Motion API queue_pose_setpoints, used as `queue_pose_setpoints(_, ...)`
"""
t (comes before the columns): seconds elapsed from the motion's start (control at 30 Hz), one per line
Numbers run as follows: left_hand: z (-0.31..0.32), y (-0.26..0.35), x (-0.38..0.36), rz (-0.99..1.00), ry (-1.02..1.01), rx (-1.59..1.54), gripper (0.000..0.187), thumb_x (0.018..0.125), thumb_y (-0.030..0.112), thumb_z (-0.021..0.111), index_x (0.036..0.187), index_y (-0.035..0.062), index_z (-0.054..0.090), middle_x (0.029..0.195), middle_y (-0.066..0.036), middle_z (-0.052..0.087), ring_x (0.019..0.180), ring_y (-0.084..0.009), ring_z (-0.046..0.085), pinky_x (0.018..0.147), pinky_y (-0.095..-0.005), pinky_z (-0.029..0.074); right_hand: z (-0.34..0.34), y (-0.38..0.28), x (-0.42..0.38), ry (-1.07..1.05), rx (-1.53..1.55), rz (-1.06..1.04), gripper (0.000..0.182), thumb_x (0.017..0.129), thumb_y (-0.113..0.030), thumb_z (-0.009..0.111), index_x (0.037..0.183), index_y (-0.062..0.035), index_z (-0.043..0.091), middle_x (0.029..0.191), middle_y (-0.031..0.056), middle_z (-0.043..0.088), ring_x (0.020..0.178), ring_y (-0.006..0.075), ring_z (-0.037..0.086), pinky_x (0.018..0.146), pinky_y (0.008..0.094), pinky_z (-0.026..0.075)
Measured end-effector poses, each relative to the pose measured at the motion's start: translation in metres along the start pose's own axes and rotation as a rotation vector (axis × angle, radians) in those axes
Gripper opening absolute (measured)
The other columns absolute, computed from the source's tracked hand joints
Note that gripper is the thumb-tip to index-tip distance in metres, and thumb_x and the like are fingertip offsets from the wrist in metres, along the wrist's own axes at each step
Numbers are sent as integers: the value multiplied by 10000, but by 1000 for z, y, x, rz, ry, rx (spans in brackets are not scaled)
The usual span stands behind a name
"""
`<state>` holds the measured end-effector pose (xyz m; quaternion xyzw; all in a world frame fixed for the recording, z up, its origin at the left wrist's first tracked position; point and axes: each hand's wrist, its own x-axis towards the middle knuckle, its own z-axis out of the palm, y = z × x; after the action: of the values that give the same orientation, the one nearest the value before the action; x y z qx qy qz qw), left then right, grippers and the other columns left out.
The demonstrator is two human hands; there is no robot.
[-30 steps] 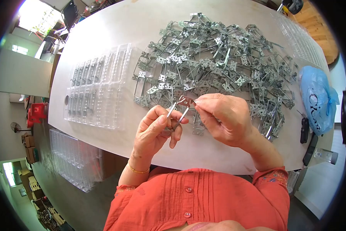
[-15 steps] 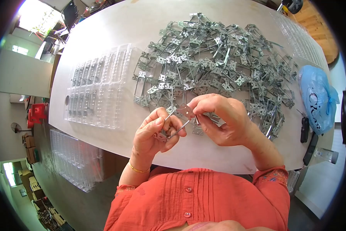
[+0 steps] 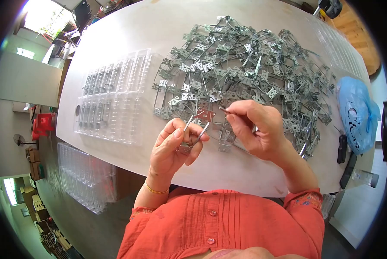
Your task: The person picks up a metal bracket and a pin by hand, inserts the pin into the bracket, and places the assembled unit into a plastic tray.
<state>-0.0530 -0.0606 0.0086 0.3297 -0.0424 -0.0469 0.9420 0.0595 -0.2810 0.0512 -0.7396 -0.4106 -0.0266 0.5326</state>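
My left hand (image 3: 169, 144) is closed round a metal bracket (image 3: 204, 115) with two thin rods and perforated end plates, which it holds in front of my chest. To its right, my right hand (image 3: 260, 129) pinches a small, dark, thin metal piece (image 3: 223, 109) between thumb and forefinger, apart from the bracket. Beyond both hands spreads a large heap of similar metal brackets (image 3: 245, 64). On the left side of the table lies a clear plastic tray (image 3: 131, 95) with metal parts in several of its slots.
A blue plastic bag (image 3: 354, 114) sits at the right edge of the table (image 3: 111, 39), near a black-handled tool (image 3: 341, 149) and a clear bottle (image 3: 365, 176). More clear trays are stacked below the left edge (image 3: 85, 177) and at the far right (image 3: 338, 47).
My right hand has moved up and away from the bracket with the small piece between its fingers. The bracket in my left hand now shows more fully.
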Motion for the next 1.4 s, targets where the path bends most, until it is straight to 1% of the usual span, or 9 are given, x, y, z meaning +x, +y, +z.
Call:
queue_pose_setpoints(0.3,5,-9,2,91,26,271,205,1092,189,457,981,30,522,1199,-302,633,540,-142,485,467,-230,390,5,-8,-4,-54,-20,-3,120,858,11,705,931,-49,632,805,91,682,623,248,672,547,340,524)
queue_pose_setpoints(0.43,8,-9,1,105,12,406,192,1081,184,533,996,17,573,1176,-232,643,710,-128,580,581,-244,475,7,-10,-7,-57,-26,23,113,877,6,693,936,-51,616,768,99,668,611,256,672,540,344,518)
queue_pose_setpoints(0.63,11,-6,-1,240,-14,752,159,1048,144,600,989,-4,590,1216,-209,613,746,-108,576,641,-244,486,5,-16,-8,-116,128,270,81,926,-23,671,963,-53,605,703,114,650,588,255,674,531,338,509)
queue_pose_setpoints(0.73,12,-6,-3,262,2,803,149,1039,129,613,979,-6,592,1225,-198,607,769,-110,579,665,-246,481,6,-12,-9,-86,87,194,83,935,-39,675,978,-46,604,696,88,642,569,188,645,524,308,487)
queue_pose_setpoints(0.9,13,-3,-2,276,-35,778,106,1030,90,615,986,-3,594,1227,-183,605,843,-123,590,720,-261,488,-9,-19,-4,-264,564,551,77,961,-68,680,983,-32,615,674,33,600,574,72,507,527,258,427)
queue_pose_setpoints(1.0,14,-2,-4,310,6,968,66,1018,51,619,1023,-4,584,1227,-176,604,897,-125,586,757,-273,490,-10,-15,-2,-264,262,401,64,1025,-78,622,983,-29,620,678,-43,580,587,20,541,501,209,409)
queue_pose_setpoints(1.1,13,-7,-1,341,123,981,156,1013,100,652,1052,-10,549,1255,-198,598,813,-115,571,711,-269,509,-17,-16,2,-225,225,503,13,1011,-66,627,999,-64,622,674,-4,592,610,48,530,544,242,428)
queue_pose_setpoints(1.2,5,-12,-1,443,130,1121,198,975,16,675,1108,1,530,1262,-198,596,826,-107,567,759,-268,520,-14,-17,4,-146,395,470,26,1034,-75,610,1016,-59,620,765,2,630,689,53,600,586,239,484)
queue_pose_setpoints(1.4,7,-15,1,478,0,1468,367,880,-42,745,1157,4,509,1342,-227,557,885,-111,605,717,-248,531,0,-9,-3,-177,487,414,31,1041,-76,601,1044,-46,608,882,20,656,760,66,636,667,238,539)
